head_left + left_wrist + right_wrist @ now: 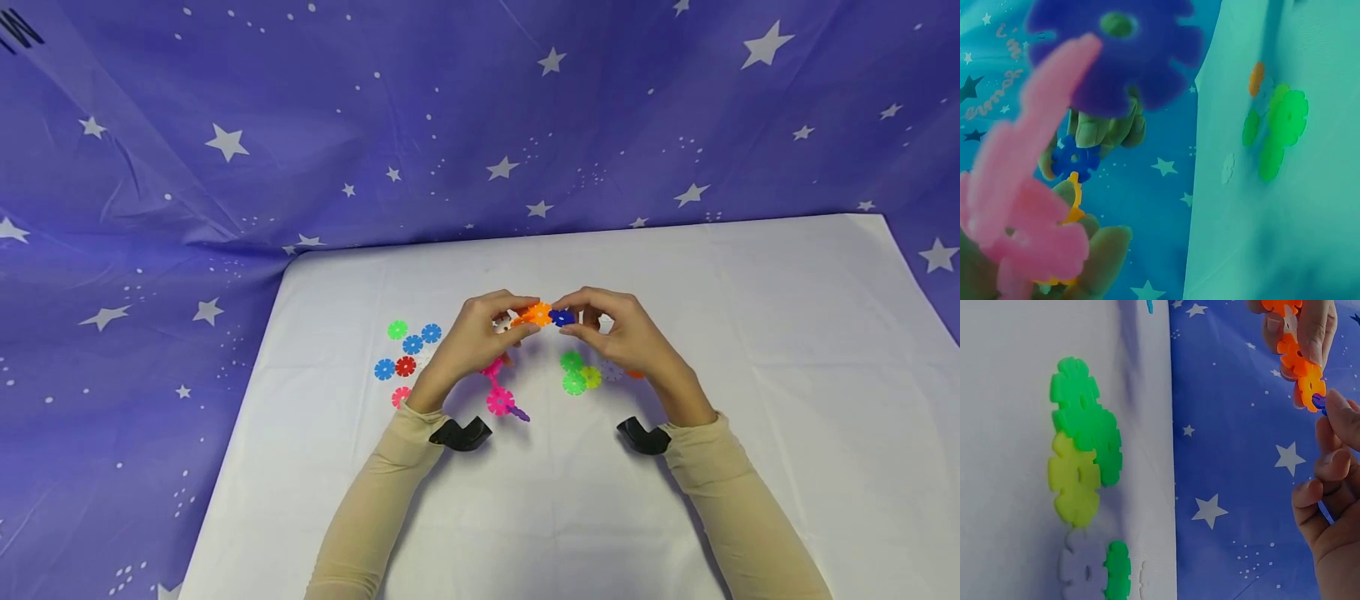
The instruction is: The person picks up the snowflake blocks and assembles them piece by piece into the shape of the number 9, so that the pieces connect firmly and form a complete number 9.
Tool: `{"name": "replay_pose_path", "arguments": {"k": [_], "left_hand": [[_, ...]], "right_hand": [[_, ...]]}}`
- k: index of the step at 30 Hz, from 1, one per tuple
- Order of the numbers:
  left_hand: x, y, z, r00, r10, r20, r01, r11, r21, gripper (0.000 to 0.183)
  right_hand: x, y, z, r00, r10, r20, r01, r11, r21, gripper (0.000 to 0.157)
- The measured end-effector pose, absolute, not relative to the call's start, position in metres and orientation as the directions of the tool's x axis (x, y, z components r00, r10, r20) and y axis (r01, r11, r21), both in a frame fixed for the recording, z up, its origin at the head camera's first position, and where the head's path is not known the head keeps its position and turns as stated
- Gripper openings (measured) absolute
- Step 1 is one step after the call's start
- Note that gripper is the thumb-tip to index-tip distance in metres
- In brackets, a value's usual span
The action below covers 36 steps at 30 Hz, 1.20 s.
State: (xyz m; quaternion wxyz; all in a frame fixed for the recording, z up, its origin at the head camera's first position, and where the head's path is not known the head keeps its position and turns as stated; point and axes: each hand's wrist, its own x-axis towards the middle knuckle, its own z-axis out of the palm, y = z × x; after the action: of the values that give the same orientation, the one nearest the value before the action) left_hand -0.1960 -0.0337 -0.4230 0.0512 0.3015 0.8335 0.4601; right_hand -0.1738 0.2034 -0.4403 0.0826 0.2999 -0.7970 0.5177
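Observation:
My left hand [474,333] pinches an orange notched plastic disc [536,320], one link of a chain of interlocking snowflake discs. Farther along this chain, pink discs [492,401] and a purple disc [519,413] hang below the left hand; in the left wrist view the purple disc [1154,69] looms large in front. Between thumb and index finger, my right hand [628,333] holds a dark blue disc [561,318] edge-on against the orange one. Their rims meet in the right wrist view, where the blue disc [1319,402] is mostly covered by fingertips.
Loose blue discs [412,345], a red disc [401,361] and a green disc [397,325] lie left on the white-covered table [300,467]. Right of centre are green discs [574,388], a yellow disc [596,377] and a pale disc [1072,569]. A starry purple curtain [450,100] rises behind.

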Motion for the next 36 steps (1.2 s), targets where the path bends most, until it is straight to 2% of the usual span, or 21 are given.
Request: {"name": "replay_pose_path", "arguments": {"k": [7, 16, 21, 28, 36], "left_hand": [[-0.1929, -0.0307, -0.4254, -0.829, 0.537, 0.160, 0.372, 0.315, 0.873, 0.036], [-0.1915, -0.0313, -0.4234, -0.841, 0.530, 0.112, 0.310, 0.301, 0.902, 0.034], [-0.1924, -0.0315, -0.4232, -0.840, 0.531, 0.110, 0.295, 0.278, 0.914, 0.034], [-0.1937, -0.0309, -0.4250, -0.826, 0.537, 0.173, 0.374, 0.292, 0.880, 0.035], [-0.1950, -0.0298, -0.4285, -0.779, 0.533, 0.330, 0.512, 0.238, 0.825, 0.036]], "right_hand": [[-0.1739, 0.2046, -0.4432, -0.793, -0.403, 0.456, -0.570, 0.229, -0.789, 0.036], [-0.1711, 0.2080, -0.4415, -0.835, -0.432, 0.340, -0.460, 0.211, -0.862, 0.031], [-0.1715, 0.2099, -0.4412, -0.821, -0.448, 0.353, -0.466, 0.169, -0.869, 0.028], [-0.1719, 0.2107, -0.4425, -0.826, -0.466, 0.316, -0.428, 0.153, -0.891, 0.025], [-0.1730, 0.2087, -0.4459, -0.840, -0.453, 0.297, -0.373, 0.087, -0.924, 0.008]]}}
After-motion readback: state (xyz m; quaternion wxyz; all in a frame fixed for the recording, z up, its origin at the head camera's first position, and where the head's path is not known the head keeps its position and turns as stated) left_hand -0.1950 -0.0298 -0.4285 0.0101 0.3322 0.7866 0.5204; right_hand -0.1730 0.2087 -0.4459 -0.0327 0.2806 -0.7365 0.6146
